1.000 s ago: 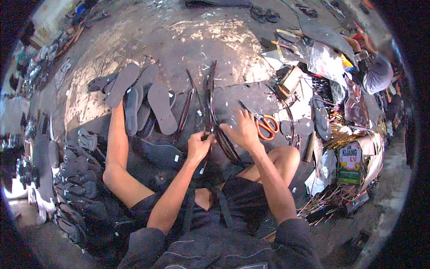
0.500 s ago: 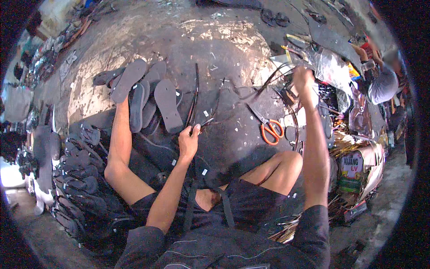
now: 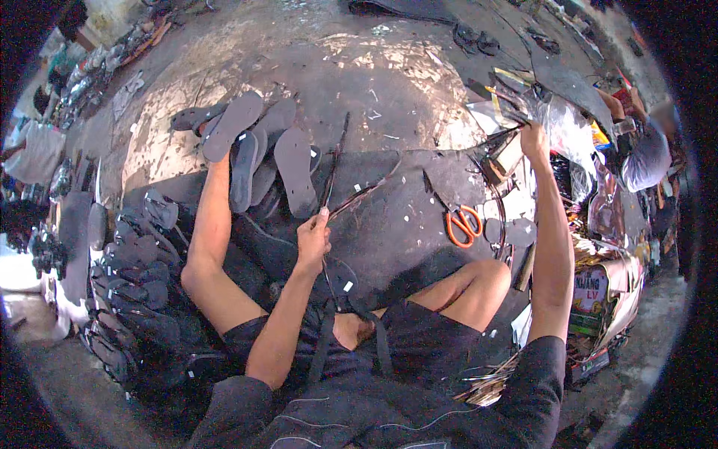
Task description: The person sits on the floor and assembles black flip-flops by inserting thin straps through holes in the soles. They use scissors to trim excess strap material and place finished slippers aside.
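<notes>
Between the thumb and fingers of my left hand [image 3: 314, 238] are several long, thin dark straps [image 3: 338, 163], their ends fanning out forward and to the right. My left hand is closed, low over the dark floor mat. Far to the right, my right arm is stretched out, and my right hand [image 3: 534, 142] is closed on a bunch of dark strips [image 3: 502, 138] beside a brownish block [image 3: 504, 159]. Scissors with orange handles [image 3: 464, 226] lie partly open on the mat between my hands. Grey slipper soles [image 3: 295, 170] lie in a loose group ahead of my left hand.
A heap of dark slippers [image 3: 138, 269] lies left of my bent leg. Clear plastic bags [image 3: 566, 123] and a worn carton [image 3: 598, 288] stand to the right. Another person [image 3: 647, 153] sits at the far right. A dark rolled sheet [image 3: 400, 9] lies at the far edge.
My right hand has moved right and slightly back toward me; it was blurred before. The straps in my left hand now spread further to the right. The whole view has shifted slightly.
</notes>
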A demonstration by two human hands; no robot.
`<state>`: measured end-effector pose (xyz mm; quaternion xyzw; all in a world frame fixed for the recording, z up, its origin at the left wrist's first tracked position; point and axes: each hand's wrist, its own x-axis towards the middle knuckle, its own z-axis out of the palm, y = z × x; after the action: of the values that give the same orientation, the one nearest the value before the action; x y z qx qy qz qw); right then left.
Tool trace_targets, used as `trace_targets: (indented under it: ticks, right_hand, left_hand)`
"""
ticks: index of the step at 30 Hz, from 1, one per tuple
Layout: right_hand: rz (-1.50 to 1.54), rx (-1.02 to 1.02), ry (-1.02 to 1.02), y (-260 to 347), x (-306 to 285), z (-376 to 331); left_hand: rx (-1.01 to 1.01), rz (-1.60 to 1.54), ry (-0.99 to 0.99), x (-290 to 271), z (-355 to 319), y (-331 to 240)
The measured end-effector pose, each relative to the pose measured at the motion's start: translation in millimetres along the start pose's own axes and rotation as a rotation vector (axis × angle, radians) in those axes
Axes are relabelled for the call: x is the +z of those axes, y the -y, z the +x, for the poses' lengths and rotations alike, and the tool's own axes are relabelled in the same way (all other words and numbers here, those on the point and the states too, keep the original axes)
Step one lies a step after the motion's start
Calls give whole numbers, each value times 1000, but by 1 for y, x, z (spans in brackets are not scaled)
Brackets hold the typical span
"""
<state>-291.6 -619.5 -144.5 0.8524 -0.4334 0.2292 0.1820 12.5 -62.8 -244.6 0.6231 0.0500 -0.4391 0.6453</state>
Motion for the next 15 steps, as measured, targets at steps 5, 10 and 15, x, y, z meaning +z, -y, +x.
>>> trace_targets:
  ticks: [5, 10, 15]
  right_hand:
    - [326, 440, 156, -126, -33, 24]
    - [-310, -728, 908, 88, -14, -54]
    - [478, -308, 399, 252, -152, -141]
  left_hand:
    - [9, 44, -57, -31, -5, -11]
    - [-152, -124, 212, -27, -25, -31]
    - [-99, -156, 248, -5, -43, -39]
